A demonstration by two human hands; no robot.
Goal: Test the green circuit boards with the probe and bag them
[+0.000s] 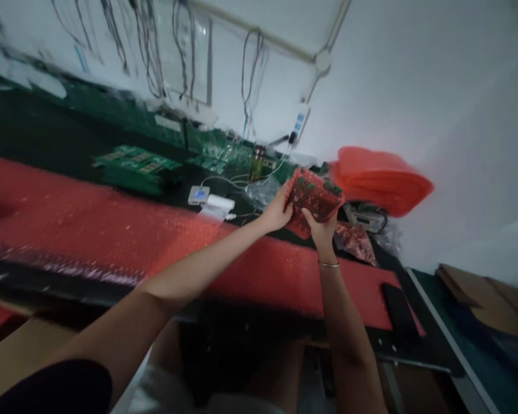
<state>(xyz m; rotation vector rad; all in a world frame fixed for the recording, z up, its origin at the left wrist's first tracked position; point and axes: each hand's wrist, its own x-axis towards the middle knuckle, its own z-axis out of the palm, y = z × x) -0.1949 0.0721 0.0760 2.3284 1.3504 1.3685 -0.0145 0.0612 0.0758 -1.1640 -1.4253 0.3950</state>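
Note:
Between my two hands, above the workbench, is a circuit board in a red bubble-wrap bag (314, 198); green parts show through near its top. My left hand (278, 211) grips the bag's left side. On its lower right, my right hand (322, 227) holds it with the thumb pressed on the near face. Below lies a long sheet of red bubble wrap (259, 267) along the bench. Crumpled clear plastic (262, 191) sits just beyond my left hand, and another reddish bubble-wrap piece (354, 242) lies to the right of my right hand.
A stack of green circuit boards (138, 167) stands at the left. Behind are a small device with a screen (198, 195), a white roll (220, 202), cables and a jar (258, 163). A red bag pile (380, 178), a black phone-like object (399, 310) and cardboard (492, 299) are at right.

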